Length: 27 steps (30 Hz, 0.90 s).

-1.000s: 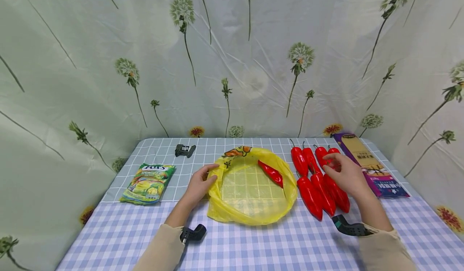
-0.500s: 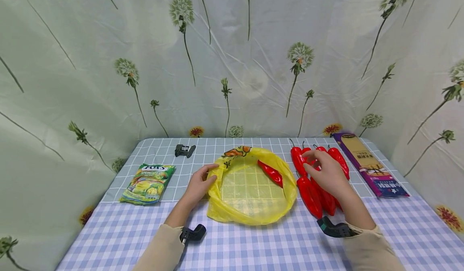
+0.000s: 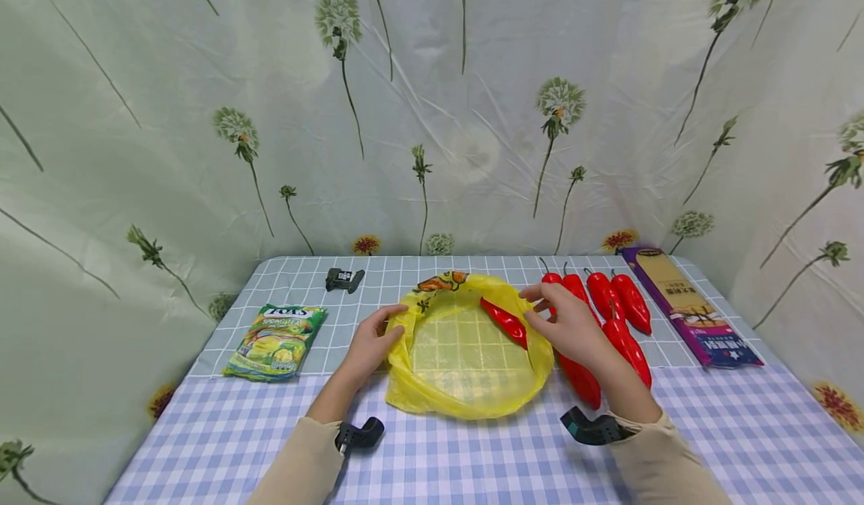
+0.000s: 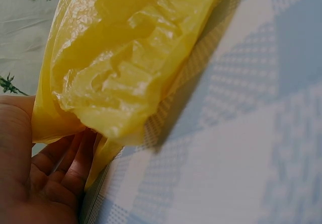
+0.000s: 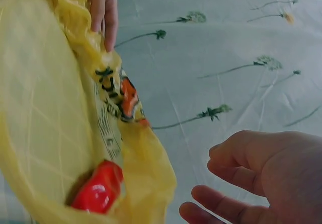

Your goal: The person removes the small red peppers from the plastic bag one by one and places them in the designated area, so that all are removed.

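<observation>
A yellow plastic bag (image 3: 466,407) lies on the table with its mouth spread wide. My left hand (image 3: 370,344) pinches its left rim; in the left wrist view the crinkled bag (image 4: 115,68) passes between the thumb and fingers. One red chili pepper (image 3: 502,322) rests inside, against the right side. At the bag's right rim hovers my right hand (image 3: 570,329), holding nothing; the right wrist view shows its fingers (image 5: 221,201) loosely bent and apart from the bag. Several more red peppers (image 3: 631,304) lie to the right, some hidden by the right hand and forearm.
A green candy packet (image 3: 277,342) lies at the left. Behind it sits a small black device (image 3: 345,281). A purple and gold packet (image 3: 688,306) lies at the far right. A flowered curtain (image 3: 486,115) hangs behind the table (image 3: 466,460).
My right hand has moved left, from over the peppers to the bag's right rim, with nothing in it. My left hand and the bag have stayed in place.
</observation>
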{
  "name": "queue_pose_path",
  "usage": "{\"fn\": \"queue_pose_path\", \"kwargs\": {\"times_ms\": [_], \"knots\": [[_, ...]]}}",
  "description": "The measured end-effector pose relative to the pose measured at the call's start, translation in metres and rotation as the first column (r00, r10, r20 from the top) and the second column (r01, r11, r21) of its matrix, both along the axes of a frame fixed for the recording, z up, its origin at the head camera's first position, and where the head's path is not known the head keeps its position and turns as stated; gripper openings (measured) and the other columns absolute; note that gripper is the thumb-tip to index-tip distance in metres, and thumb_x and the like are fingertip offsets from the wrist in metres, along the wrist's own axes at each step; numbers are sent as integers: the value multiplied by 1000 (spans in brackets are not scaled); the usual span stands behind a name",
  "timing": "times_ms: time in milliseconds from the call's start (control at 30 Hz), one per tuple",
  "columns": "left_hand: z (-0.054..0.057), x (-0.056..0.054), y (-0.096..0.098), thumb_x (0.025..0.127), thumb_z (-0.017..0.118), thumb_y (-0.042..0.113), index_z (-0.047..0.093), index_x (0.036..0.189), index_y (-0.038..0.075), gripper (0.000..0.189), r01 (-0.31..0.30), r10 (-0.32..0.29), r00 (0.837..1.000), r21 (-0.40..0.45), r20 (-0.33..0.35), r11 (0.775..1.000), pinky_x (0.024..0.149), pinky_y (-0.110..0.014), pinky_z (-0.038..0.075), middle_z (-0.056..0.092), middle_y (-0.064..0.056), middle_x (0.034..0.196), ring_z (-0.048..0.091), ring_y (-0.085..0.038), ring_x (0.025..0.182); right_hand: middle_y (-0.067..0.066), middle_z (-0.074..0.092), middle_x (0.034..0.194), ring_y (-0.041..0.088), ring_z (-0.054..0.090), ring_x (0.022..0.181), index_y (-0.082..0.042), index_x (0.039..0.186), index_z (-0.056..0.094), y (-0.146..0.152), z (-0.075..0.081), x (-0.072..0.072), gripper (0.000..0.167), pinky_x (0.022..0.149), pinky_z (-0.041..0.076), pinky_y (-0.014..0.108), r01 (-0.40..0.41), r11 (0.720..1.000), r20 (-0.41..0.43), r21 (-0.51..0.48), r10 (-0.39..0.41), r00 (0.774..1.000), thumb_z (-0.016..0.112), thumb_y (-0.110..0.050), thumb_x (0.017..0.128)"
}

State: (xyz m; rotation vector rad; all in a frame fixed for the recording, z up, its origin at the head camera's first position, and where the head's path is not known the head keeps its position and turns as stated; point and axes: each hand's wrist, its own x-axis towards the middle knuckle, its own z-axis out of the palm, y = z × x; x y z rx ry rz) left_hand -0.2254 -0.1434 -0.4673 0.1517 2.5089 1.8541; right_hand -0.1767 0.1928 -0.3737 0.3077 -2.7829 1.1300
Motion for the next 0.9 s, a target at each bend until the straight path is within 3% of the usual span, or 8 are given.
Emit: {"fn": "queue_pose_path", "kwargs": {"times_ms": [267, 433, 667, 900], "knots": [[0, -3, 2, 97, 60, 10, 61, 135, 17, 39, 15, -15, 1000, 3, -21, 1000, 85, -26, 53, 59, -10, 140, 60, -24, 113, 13, 62, 130, 32, 62, 115, -11, 127, 61, -20, -4, -4, 39, 95, 56, 48, -43, 999, 32, -19, 44, 999, 71, -16, 89], [-1, -2, 1, 97, 61, 11, 62, 134, 16, 38, 9, -9, 1000, -11, -25, 1000, 85, -24, 51, 60, -8, 139, 59, -23, 113, 15, 61, 133, 34, 61, 119, -9, 132, 58, -29, -10, -8, 45, 95, 56, 48, -103, 994, 89, 32, 100, 991, 71, -18, 90], [-3, -1, -2, 97, 61, 13, 62, 134, 18, 37, 17, -17, 1000, -5, -21, 1000, 88, -27, 50, 59, -6, 141, 59, -23, 116, 18, 59, 137, 37, 58, 121, -3, 137, 54, -39, -17, -12, 50, 100, 51, 52, -182, 982, 75, 48, 178, 981, 69, -16, 91], [-2, -1, -1, 97, 61, 11, 62, 134, 17, 38, 11, -11, 1000, 0, -21, 1000, 90, -29, 51, 59, -8, 140, 60, -24, 116, 14, 54, 145, 33, 53, 126, -9, 146, 47, -45, -24, -20, 60, 106, 47, 54, -122, 991, 140, 53, 114, 984, 69, -21, 91]]}}
